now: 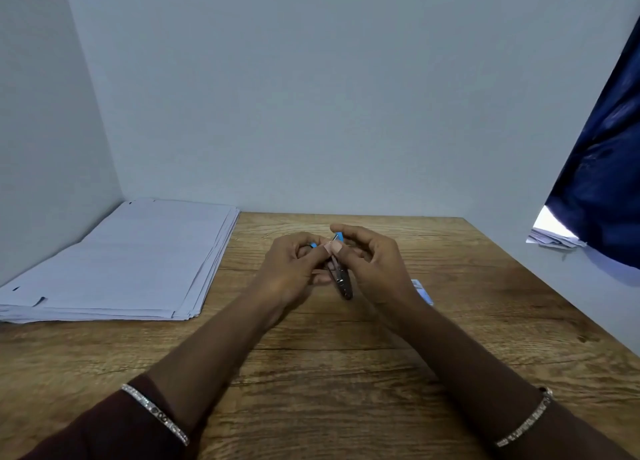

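While both of my hands meet above the middle of the worktop, they share one thing between them: a single small stapler. It is held up off the wood, tilted, with its dark, shiny metal end pointing down toward me. Two bits of bright blue plastic show at its upper end, one by each set of fingertips. My left hand has its fingers curled round the upper part, the thumb laid against it. My right hand pinches the top between thumb and forefinger, and the other fingers are loosely bent. How the inner parts of the stapler stand I cannot tell, as my fingers cover them.

I wear two thin, silvery, studded bangles, one on the left wrist and one on the right wrist, each beside a dark maroon sleeve. The worktop is brown, wood-grained and matt. On its far left lies one flat stack of white paper sheets, its edges slightly fanned. One small flat blue packet peeks out just behind my right wrist. At the right hangs one dark blue glossy curtain, with a second, smaller heap of papers under its edge.
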Demonstrator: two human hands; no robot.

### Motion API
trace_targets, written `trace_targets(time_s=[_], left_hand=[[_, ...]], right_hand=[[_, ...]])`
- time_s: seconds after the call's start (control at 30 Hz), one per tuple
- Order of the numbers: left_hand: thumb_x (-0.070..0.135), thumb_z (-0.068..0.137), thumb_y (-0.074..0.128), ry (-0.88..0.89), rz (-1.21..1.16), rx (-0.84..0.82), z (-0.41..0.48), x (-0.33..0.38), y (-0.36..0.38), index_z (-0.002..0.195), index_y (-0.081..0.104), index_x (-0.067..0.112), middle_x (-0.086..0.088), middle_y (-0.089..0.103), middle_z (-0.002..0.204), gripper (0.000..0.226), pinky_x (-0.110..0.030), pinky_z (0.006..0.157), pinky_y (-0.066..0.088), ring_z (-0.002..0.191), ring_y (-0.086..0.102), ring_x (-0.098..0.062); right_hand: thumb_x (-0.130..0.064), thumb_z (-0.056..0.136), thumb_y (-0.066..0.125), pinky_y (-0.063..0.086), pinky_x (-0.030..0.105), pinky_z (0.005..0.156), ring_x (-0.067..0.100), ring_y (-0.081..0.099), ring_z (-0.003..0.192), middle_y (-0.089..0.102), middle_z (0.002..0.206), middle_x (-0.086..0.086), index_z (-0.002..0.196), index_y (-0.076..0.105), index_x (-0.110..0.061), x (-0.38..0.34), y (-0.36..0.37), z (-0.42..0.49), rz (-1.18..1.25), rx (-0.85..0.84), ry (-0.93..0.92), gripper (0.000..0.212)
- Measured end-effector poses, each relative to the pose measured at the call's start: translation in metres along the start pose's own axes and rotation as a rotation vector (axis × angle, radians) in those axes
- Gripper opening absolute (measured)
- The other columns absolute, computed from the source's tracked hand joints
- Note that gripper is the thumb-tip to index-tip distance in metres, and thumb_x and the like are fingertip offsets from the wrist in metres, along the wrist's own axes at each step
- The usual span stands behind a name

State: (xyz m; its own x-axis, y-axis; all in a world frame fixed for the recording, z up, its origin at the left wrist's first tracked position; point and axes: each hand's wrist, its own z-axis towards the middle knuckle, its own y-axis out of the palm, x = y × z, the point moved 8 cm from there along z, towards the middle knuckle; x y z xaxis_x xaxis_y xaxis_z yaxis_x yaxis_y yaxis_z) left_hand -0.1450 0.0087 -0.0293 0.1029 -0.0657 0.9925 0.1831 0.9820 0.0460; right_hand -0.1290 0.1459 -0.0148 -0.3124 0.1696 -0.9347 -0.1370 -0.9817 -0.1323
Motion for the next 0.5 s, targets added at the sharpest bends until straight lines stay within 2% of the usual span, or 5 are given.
trace_targets(time_s=[0.13, 0.23, 0.3, 0.4, 0.5], left_hand=[[0.016, 0.099, 0.061, 0.134, 0.169, 0.062, -0.001, 0.008, -0.007, 0.1, 0.068, 0.0, -0.022, 0.074, 0.089, 0.018, -0.054, 0.08, 0.062, 0.085, 0.074, -0.036], [0.019, 0.096, 0.063, 0.22, 0.239, 0.096, -0.004, 0.016, -0.007, 0.092, 0.068, 0.006, -0.017, 0.073, 0.084, 0.014, -0.059, 0.078, 0.06, 0.084, 0.072, -0.039], [0.027, 0.09, 0.064, 0.268, 0.254, 0.11, -0.007, 0.022, -0.006, 0.09, 0.066, 0.006, -0.015, 0.072, 0.081, 0.021, -0.06, 0.075, 0.058, 0.079, 0.071, -0.036], [0.041, 0.082, 0.06, 0.323, 0.278, 0.118, -0.01, 0.027, -0.003, 0.091, 0.064, 0.006, -0.016, 0.071, 0.082, 0.036, -0.059, 0.073, 0.057, 0.077, 0.07, -0.034], [0.035, 0.086, 0.059, 0.365, 0.265, 0.12, -0.01, 0.028, 0.0, 0.091, 0.062, 0.004, -0.019, 0.07, 0.082, 0.031, -0.06, 0.071, 0.056, 0.079, 0.067, -0.041]], right_hand=[[-0.007, 0.091, 0.07, 0.057, 0.054, 0.094, 0.034, 0.07, 0.107, 0.074, 0.108, 0.019, 0.118, 0.071, -0.009, -0.002, -0.003, 0.001, -0.002, -0.019, -0.017, 0.027], [-0.007, 0.09, 0.072, 0.057, 0.053, 0.093, 0.032, 0.07, 0.104, 0.074, 0.106, 0.015, 0.114, 0.071, -0.008, -0.009, -0.004, -0.001, -0.052, 0.013, -0.073, 0.025], [-0.008, 0.09, 0.071, 0.058, 0.048, 0.092, 0.028, 0.07, 0.1, 0.074, 0.104, 0.01, 0.112, 0.07, -0.008, -0.014, -0.002, -0.003, -0.081, 0.033, -0.109, 0.022], [-0.009, 0.091, 0.07, 0.058, 0.03, 0.085, 0.019, 0.068, 0.097, 0.072, 0.1, 0.004, 0.11, 0.069, -0.01, -0.019, 0.0, -0.008, -0.121, 0.069, -0.157, 0.019], [-0.008, 0.092, 0.068, 0.056, 0.021, 0.081, 0.014, 0.067, 0.095, 0.071, 0.098, 0.001, 0.109, 0.069, -0.011, -0.021, 0.0, -0.009, -0.136, 0.104, -0.188, 0.017]])
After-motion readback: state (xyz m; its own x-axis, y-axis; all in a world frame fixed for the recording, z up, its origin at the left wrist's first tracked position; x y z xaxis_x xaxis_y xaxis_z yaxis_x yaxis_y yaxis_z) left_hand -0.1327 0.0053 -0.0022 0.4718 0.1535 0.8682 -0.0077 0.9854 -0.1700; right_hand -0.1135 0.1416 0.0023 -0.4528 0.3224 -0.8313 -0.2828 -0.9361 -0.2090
